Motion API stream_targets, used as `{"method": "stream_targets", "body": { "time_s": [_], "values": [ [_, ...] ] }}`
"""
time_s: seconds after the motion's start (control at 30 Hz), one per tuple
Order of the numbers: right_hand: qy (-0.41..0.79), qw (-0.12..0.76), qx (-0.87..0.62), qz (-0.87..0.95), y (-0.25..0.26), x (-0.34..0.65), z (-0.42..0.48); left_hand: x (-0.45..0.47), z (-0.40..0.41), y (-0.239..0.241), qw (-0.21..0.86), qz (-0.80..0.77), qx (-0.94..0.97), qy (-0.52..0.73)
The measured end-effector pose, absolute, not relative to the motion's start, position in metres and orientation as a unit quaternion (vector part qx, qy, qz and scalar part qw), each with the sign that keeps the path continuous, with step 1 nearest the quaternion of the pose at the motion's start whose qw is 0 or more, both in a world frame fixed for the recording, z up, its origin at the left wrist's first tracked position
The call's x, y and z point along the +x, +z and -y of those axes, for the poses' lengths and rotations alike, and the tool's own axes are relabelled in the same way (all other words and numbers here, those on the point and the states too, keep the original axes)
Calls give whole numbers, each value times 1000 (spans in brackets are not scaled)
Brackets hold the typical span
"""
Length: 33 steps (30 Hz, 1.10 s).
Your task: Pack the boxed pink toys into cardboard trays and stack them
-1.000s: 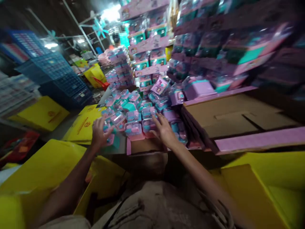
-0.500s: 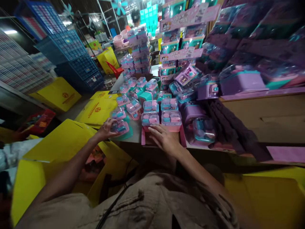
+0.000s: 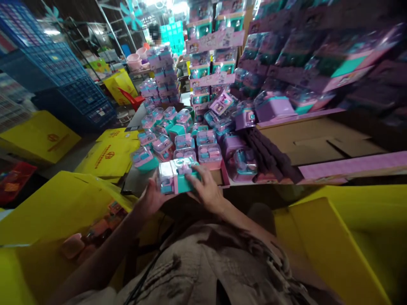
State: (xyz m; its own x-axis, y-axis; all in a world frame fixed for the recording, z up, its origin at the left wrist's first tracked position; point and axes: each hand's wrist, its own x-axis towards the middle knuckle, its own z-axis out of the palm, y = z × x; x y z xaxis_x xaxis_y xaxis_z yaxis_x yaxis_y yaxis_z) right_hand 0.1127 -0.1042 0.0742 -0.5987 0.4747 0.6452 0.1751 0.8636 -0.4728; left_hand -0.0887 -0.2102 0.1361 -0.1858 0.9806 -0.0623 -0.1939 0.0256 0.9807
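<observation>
In front of me I hold a teal toy case with a clear plastic cover (image 3: 184, 183) between both hands, tipped on its side. My left hand (image 3: 152, 195) grips its left end from below. The fingers of my right hand (image 3: 208, 188) are closed on its right side. Just behind it is a shallow pink tray (image 3: 225, 178) with clear-topped pink and teal cases (image 3: 210, 153) standing in it. The held case hides the tray's left part. Loose cases (image 3: 163, 146) of the same kind are crowded on the table to the left.
Purple cases (image 3: 244, 163) and a dark crumpled strip (image 3: 273, 156) lie right of the tray. An open cardboard box (image 3: 314, 135) is farther right. Stacked packed displays (image 3: 211, 78) rise behind. Yellow boxes (image 3: 108, 156) stand left and right; a person (image 3: 155, 34) is at the back.
My left hand has lifted a case from the table's left front and brought it right, before the tray. My right hand has left the tray and closed on that case. The view has shifted right.
</observation>
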Motion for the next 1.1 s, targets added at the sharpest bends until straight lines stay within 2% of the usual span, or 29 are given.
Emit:
{"method": "stream_targets", "body": {
  "time_s": [0.1, 0.2, 0.33, 0.43, 0.5, 0.6, 0.7, 0.87, 0.93, 1.03, 1.1],
  "values": [
    [149, 397, -145, 894, 64, 135, 113, -74, 201, 131, 509, -549, 319, 581],
    [205, 466, -167, 844, 62, 159, 114, -79, 186, 139, 489, -572, 356, 554],
    [287, 527, -296, 743, 58, 190, 96, -79, 153, 154, 346, -602, 554, 459],
    [296, 506, -342, 734, 54, 210, 81, -63, 118, 153, 215, -540, 728, 363],
    [256, 485, -341, 764, 57, 219, 73, -51, 96, 146, 175, -479, 796, 325],
    [194, 432, -303, 827, 71, 224, 61, -42, 72, 136, 176, -442, 826, 304],
    [186, 366, -255, 875, 83, 214, 45, -45, 56, 130, 186, -437, 829, 296],
    [192, 317, -294, 881, 74, 189, 21, -52, 48, 110, 177, -427, 852, 247],
    [191, 300, -320, 878, 68, 184, 20, -52, 57, 96, 153, -440, 848, 252],
    [167, 312, -337, 873, 64, 188, 31, -53, 84, 73, 88, -536, 769, 336],
    [147, 321, -370, 859, 61, 195, 44, -56, 103, 58, 119, -611, 684, 379]
  ]
}}
